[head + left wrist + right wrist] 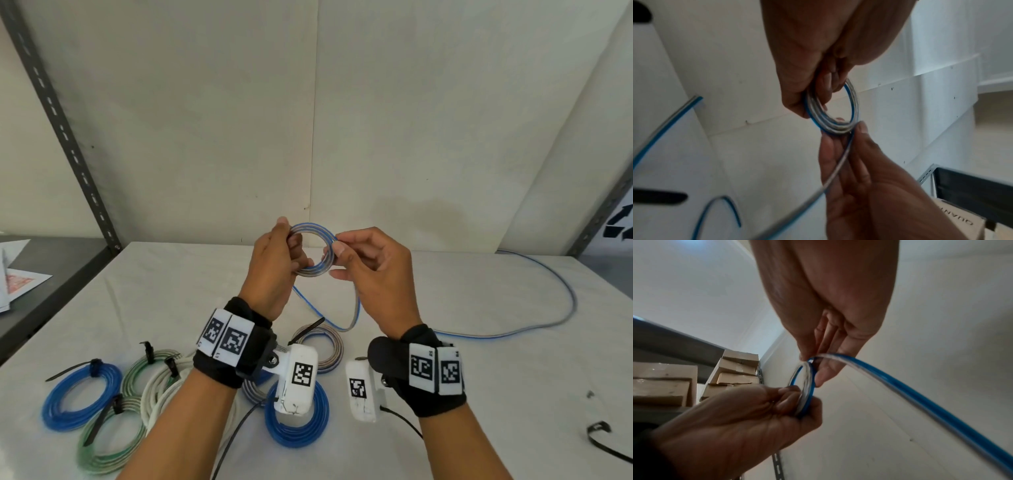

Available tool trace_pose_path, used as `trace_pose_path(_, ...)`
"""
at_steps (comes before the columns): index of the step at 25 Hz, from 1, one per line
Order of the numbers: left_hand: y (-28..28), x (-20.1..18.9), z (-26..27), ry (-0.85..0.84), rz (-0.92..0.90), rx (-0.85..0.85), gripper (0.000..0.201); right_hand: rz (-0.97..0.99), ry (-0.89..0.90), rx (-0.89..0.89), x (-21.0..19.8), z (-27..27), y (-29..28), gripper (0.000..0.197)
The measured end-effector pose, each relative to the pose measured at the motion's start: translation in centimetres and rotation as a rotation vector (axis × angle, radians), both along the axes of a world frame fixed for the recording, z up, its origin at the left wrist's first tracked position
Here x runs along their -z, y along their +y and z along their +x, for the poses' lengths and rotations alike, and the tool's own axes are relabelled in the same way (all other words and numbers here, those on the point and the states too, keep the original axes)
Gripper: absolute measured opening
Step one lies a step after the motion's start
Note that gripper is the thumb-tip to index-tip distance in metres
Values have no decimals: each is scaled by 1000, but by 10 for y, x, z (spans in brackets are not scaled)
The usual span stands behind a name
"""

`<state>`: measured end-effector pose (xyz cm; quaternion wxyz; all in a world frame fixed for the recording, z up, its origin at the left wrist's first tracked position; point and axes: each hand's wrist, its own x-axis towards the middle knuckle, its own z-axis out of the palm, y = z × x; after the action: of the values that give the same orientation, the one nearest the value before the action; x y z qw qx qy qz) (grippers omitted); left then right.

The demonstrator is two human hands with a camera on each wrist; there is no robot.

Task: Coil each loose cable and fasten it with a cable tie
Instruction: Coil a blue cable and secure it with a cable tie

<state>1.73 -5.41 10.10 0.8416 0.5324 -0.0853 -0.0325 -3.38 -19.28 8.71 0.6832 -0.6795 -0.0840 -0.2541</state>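
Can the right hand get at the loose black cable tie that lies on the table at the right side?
Probably not yet: the right hand pinches the blue-and-grey cable. Nothing lies between it and the cable tie.

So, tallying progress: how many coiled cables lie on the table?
7: far-left blue coil, upper green coil, lower green coil, white coil, near blue coil, striped coil at centre, and a second striped coil mostly hidden under the left wrist. Others may be hidden.

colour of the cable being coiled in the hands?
Blue and clear-silver striped flat cable, wound into a small ring; clearest in the head view.
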Motion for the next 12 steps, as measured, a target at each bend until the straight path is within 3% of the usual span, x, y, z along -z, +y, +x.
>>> trace_pose_path(4, -4, -4, -2, 97, -187, 35, 44, 99, -30, -30, 4, 1, 13, 16)
trace_pose_path(7, -1, -2, -3, 110, -189, 95, 44, 70, -47, -5, 3, 1, 9, 20)
trace_pose_path(9, 6, -2, -1, 101, -35, 168, 50, -13, -40, -12, -1, 0, -2, 21)
trace_pose_path(12, 12, -3, -3, -2, 352, 288, 64, -286, 5, -67, -6, -4, -20, 19)
